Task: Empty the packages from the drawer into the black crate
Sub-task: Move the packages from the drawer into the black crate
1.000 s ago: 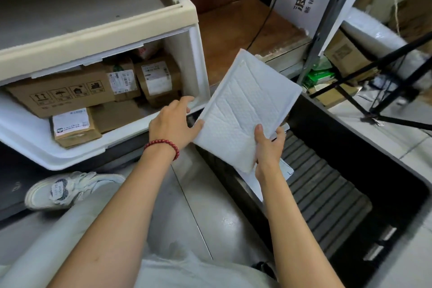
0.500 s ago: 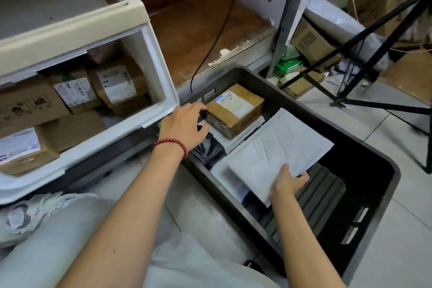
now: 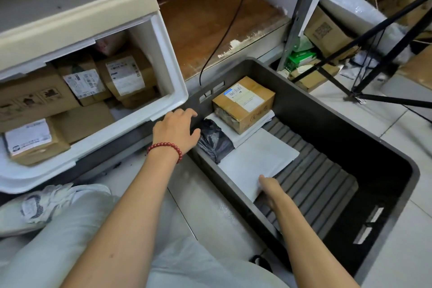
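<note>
**Crate load, 1 mailer newly down**

Right hand [image 3: 268,190]: inside black crate [image 3: 397,166], fingers under the near corner of white padded mailer [image 3: 254,161], carried above the rim 1 second ago, now flat on the crate floor. Left hand [image 3: 177,130]: relaxed, empty, on the crate's rim. Beyond: brown box [image 3: 243,103] in crate. Farthest: drawer [image 3: 173,98], several boxed packages [image 3: 124,75] still to move

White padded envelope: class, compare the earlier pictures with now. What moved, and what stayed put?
The white padded envelope went down from above the black plastic crate to lie flat inside it; the right hand still touches its near edge. The left hand shifted from the envelope to the crate's rim. The brown cardboard box stayed put.
</note>
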A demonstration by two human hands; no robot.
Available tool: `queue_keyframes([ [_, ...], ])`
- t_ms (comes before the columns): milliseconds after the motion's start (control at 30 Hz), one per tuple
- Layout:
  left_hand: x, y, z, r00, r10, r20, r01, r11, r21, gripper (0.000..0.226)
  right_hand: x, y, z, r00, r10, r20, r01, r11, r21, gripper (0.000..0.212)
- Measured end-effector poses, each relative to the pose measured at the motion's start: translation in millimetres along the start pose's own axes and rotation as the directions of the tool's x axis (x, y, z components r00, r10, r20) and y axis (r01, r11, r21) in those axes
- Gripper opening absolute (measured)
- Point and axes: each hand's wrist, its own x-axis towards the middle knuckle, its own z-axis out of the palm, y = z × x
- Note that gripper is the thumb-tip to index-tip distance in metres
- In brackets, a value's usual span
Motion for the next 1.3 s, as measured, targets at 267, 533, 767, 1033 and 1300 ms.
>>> queue_keyframes([
  [267, -3, -11, -9, 0.999, -0.031, -0.024, 0.03, 0.999, -0.04, 0.045, -24, -9, -11, 0.982, -0.046, 0.183, 0.086, 0.973, -0.216, 0.066],
  [533, -25, -55, -33, 0.971, -0.215, -0.108, 0.218, 0.976, 0.017, 0.049, -75, -72, 47, 0.681, -0.686, 0.255, 0.695, 0.497, -0.519, 0.064],
  [767, -54, -114, -37, 0.892, -0.406, -0.198, 0.415, 0.91, 0.003, 0.054, -122, -74, 128, 0.432, -0.661, 0.614, 0.866, 0.113, -0.487, 0.063],
  [1033, -69, -178, -27, 0.732, -0.629, -0.26, 0.64, 0.767, -0.054, 0.067, -143, -33, 165, 0.379, -0.533, 0.756, 0.905, 0.042, -0.424, 0.059],
  [1300, -77, -225, -11, 0.587, -0.75, -0.305, 0.741, 0.649, -0.171, 0.066, -143, -42, 206, 0.328, -0.518, 0.79, 0.923, -0.003, -0.386, 0.067],
])
